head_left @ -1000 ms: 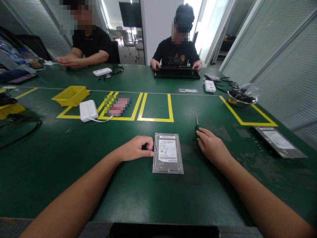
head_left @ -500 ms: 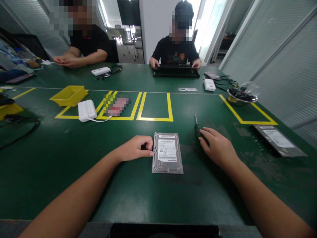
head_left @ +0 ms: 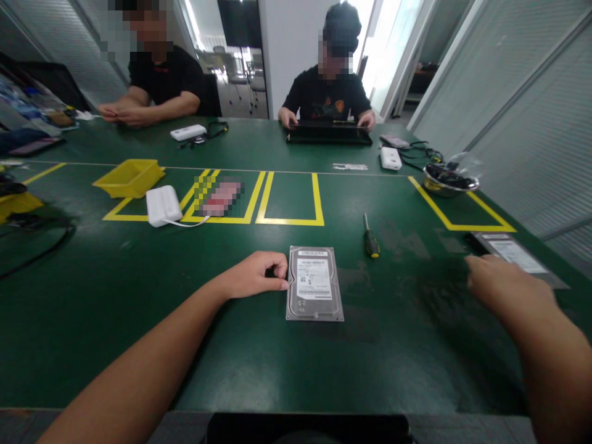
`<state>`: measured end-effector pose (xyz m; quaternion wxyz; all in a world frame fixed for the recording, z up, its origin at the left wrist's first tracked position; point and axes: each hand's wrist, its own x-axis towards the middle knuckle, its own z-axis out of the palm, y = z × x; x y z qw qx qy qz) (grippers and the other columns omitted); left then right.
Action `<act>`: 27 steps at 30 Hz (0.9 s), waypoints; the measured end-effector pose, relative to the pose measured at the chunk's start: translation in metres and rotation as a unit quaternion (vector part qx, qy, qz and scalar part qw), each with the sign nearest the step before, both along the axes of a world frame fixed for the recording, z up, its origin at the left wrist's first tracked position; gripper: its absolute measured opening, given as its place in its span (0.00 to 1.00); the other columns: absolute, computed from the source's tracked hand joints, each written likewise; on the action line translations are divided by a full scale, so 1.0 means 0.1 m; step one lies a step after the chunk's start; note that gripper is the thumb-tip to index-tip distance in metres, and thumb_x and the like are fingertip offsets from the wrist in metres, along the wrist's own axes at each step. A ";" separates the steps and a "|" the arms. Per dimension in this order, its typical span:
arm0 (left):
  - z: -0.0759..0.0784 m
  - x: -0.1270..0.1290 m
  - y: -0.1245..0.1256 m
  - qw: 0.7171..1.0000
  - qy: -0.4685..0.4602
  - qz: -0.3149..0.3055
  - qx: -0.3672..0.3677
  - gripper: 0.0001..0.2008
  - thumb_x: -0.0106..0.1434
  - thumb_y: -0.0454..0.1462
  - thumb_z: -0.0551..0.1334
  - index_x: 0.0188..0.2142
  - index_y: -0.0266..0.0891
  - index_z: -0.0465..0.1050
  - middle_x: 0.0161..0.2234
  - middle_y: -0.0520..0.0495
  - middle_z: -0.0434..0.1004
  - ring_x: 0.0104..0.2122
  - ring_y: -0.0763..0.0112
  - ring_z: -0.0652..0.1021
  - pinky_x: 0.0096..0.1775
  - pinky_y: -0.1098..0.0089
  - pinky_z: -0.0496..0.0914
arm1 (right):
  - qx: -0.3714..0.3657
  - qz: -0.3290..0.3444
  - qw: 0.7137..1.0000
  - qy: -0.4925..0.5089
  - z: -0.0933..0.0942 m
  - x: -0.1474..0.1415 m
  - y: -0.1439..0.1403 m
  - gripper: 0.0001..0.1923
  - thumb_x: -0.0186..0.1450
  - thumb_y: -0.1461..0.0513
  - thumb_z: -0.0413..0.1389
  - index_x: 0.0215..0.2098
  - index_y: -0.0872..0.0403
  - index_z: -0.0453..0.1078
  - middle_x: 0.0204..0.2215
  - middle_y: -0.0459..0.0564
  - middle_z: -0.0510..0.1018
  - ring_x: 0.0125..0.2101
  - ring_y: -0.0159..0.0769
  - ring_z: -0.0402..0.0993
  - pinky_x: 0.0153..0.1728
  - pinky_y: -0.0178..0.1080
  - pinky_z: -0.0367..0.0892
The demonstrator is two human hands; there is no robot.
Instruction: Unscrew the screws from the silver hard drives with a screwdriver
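The left hand (head_left: 256,276) lies on the green table (head_left: 139,308), fingers curled loosely, thumb and fingertips touching the left edge of the hard drive (head_left: 314,282), which lies flat, label up. The right hand (head_left: 504,285) hovers near the second drive (head_left: 515,254) at the right; it looks half-spread and holds nothing, though blur hides the fingers. Half a second ago it covered the screwdriver (head_left: 370,239), which now lies bare, well apart from it.

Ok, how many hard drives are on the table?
2. One hard drive lies at the left hand; another hard drive lies far right, by the right hand. Others may be hidden.
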<state>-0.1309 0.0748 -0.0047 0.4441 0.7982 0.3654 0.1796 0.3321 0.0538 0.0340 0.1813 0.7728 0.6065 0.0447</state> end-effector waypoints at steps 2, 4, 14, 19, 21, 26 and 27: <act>0.00 0.00 0.00 1.000 0.002 -0.001 0.001 0.13 0.61 0.41 0.66 0.29 0.37 0.65 0.28 0.55 0.67 0.29 0.75 0.67 0.32 0.73 0.60 | -0.012 -0.033 0.999 -0.015 -0.04 0.17 0.02 0.12 0.65 0.64 0.45 0.37 0.54 0.70 0.45 0.62 0.75 0.45 0.57 0.75 0.35 0.51 0.72; -0.01 0.00 0.00 1.000 0.003 -0.001 0.000 0.13 0.61 0.41 0.67 0.29 0.37 0.65 0.28 0.54 0.67 0.29 0.75 0.67 0.32 0.73 0.60 | -0.018 -0.054 0.998 -0.024 -0.08 0.28 0.03 0.12 0.65 0.63 0.45 0.37 0.54 0.70 0.47 0.63 0.74 0.47 0.57 0.74 0.36 0.51 0.72; -0.01 0.00 0.01 1.000 0.005 -0.001 0.001 0.13 0.61 0.41 0.66 0.29 0.37 0.65 0.29 0.54 0.68 0.30 0.74 0.68 0.33 0.73 0.61 | -0.027 -0.080 0.996 -0.031 -0.20 0.47 -0.01 0.16 0.67 0.62 0.40 0.40 0.53 0.70 0.49 0.62 0.72 0.48 0.56 0.73 0.37 0.51 0.71; -0.02 0.00 0.01 1.000 0.004 -0.002 -0.005 0.14 0.61 0.42 0.66 0.29 0.37 0.65 0.29 0.54 0.67 0.30 0.74 0.67 0.33 0.73 0.60 | -0.035 -0.095 0.994 -0.030 -0.21 0.49 0.00 0.17 0.67 0.62 0.39 0.38 0.53 0.70 0.47 0.62 0.75 0.46 0.55 0.74 0.36 0.49 0.70; -0.02 0.00 0.01 1.000 0.004 -0.003 -0.002 0.14 0.61 0.42 0.66 0.29 0.37 0.65 0.29 0.54 0.67 0.30 0.74 0.67 0.32 0.72 0.60 | -0.036 -0.098 0.994 -0.031 -0.22 0.49 0.01 0.17 0.68 0.62 0.39 0.38 0.53 0.70 0.47 0.63 0.75 0.47 0.55 0.74 0.36 0.49 0.69; -0.02 0.00 0.02 1.000 0.003 -0.005 0.002 0.14 0.61 0.43 0.66 0.29 0.37 0.65 0.29 0.54 0.67 0.30 0.75 0.67 0.33 0.73 0.61 | -0.024 -0.087 0.995 -0.035 -0.23 0.48 0.02 0.18 0.68 0.62 0.38 0.40 0.53 0.70 0.49 0.62 0.75 0.47 0.54 0.74 0.37 0.49 0.69; -0.02 0.01 0.02 1.000 0.003 -0.005 0.001 0.14 0.61 0.43 0.66 0.29 0.37 0.65 0.29 0.54 0.67 0.30 0.75 0.67 0.33 0.73 0.61 | -0.018 -0.086 0.995 -0.037 -0.24 0.48 0.02 0.19 0.68 0.62 0.37 0.40 0.53 0.70 0.49 0.62 0.75 0.47 0.54 0.74 0.36 0.49 0.69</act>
